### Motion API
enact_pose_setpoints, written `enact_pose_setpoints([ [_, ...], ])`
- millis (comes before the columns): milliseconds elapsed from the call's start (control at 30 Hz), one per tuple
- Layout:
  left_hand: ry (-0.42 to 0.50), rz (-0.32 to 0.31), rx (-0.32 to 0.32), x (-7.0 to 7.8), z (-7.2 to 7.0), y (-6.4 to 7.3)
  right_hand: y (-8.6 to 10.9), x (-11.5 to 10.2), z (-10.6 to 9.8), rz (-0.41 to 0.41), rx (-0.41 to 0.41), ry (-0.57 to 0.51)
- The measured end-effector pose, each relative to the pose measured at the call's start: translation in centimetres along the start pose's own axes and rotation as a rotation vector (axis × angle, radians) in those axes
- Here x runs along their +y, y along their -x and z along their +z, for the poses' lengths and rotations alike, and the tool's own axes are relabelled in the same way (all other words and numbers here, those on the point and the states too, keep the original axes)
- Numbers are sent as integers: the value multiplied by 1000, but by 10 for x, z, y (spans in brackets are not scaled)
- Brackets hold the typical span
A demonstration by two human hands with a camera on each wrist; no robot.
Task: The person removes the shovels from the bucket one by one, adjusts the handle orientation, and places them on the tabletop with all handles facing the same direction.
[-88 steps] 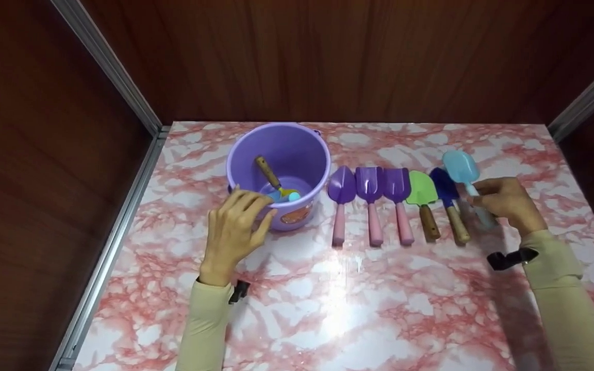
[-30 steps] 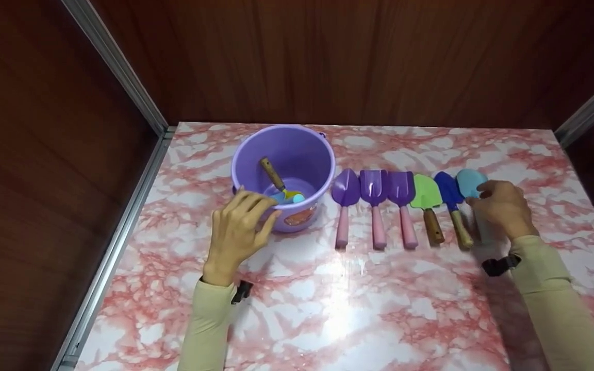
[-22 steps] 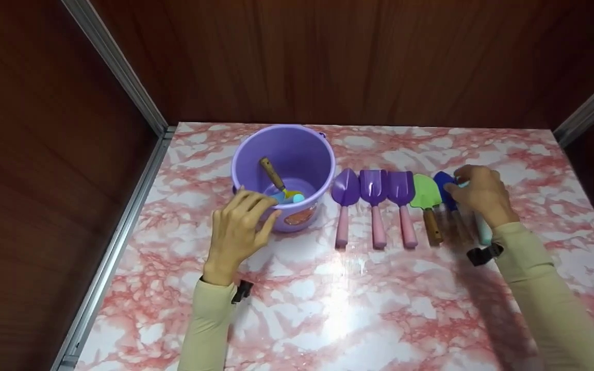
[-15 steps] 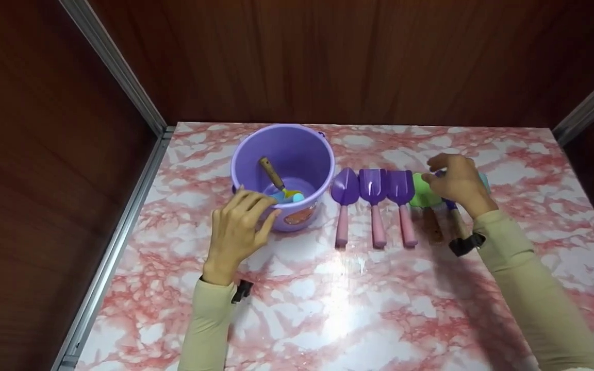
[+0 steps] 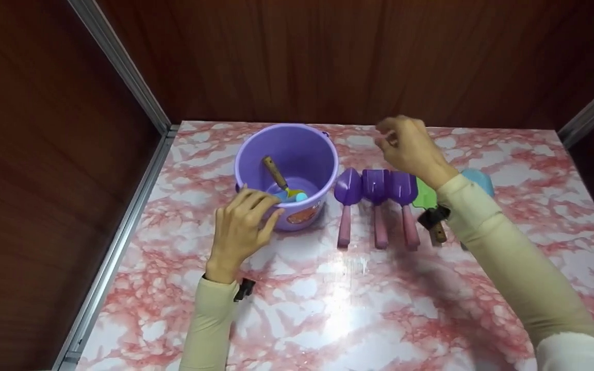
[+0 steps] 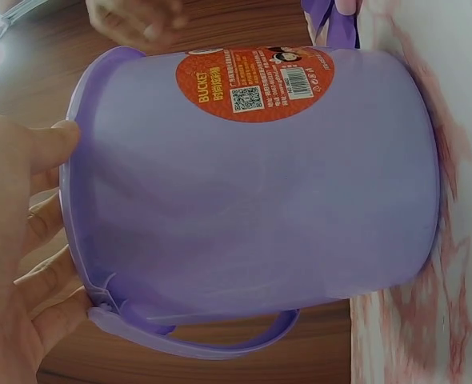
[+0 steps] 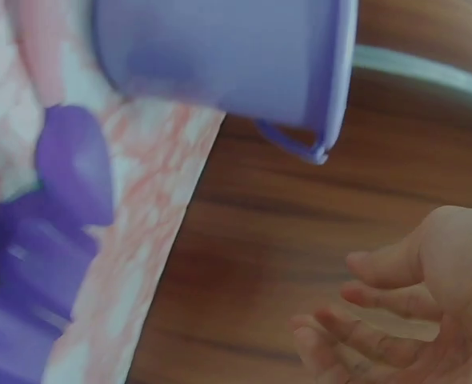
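Note:
A purple bucket (image 5: 297, 144) stands at the left back of the table. My left hand (image 5: 240, 229) holds its near rim; the left wrist view shows the thumb outside and fingers going behind the rim. Inside lie a wooden-handled yellow tool (image 5: 275, 172) and a light-blue piece (image 5: 301, 197). My right hand (image 5: 410, 147) hangs in the air behind the tool row, fingers loosely bent, holding nothing. That row has a pointed purple trowel (image 5: 348, 188), two square purple shovels (image 5: 376, 185), a green spade (image 5: 423, 196) and a light-blue scoop (image 5: 478, 180). My right sleeve hides the dark-blue trowel.
The tools lie side by side on the red-and-white marbled table (image 5: 297, 309). Dark wood panels (image 5: 328, 62) close off the back and sides, with metal strips (image 5: 121, 67) at the corners. The bucket's handle (image 6: 212, 348) hangs down along its side.
My right hand set the light-blue scoop down at the row's right end, let go, and swept left and back above the tools. The left hand stays on the bucket rim.

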State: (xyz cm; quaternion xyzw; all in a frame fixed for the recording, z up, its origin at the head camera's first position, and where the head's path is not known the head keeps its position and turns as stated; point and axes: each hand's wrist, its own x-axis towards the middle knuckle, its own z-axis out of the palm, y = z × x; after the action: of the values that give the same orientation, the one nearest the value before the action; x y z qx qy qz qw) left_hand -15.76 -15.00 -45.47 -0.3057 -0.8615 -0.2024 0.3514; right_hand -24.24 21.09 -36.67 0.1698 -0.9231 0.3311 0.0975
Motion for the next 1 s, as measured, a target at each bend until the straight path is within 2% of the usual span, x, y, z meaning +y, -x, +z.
enact_pose_setpoints([
  [200, -13, -12, -10, 0, 0, 2, -28, -39, 28, -106, -27, -47],
  [400, 6, -18, -12, 0, 1, 0, -42, -67, 57, -191, -142, -93],
  [500, 4, -15, -9, 0, 1, -2, -45, -77, 70, -190, -215, -76],
  [633, -8, -1, -3, 0, 1, -2, -48, -87, 88, -124, -368, 2],
  [867, -3, -1, -1, 2, 1, -2, -55, -103, 111, 98, -722, 267],
  [1000, -7, 3, 4, 1, 0, -2, -61, -108, 118, 133, -843, 372],
])
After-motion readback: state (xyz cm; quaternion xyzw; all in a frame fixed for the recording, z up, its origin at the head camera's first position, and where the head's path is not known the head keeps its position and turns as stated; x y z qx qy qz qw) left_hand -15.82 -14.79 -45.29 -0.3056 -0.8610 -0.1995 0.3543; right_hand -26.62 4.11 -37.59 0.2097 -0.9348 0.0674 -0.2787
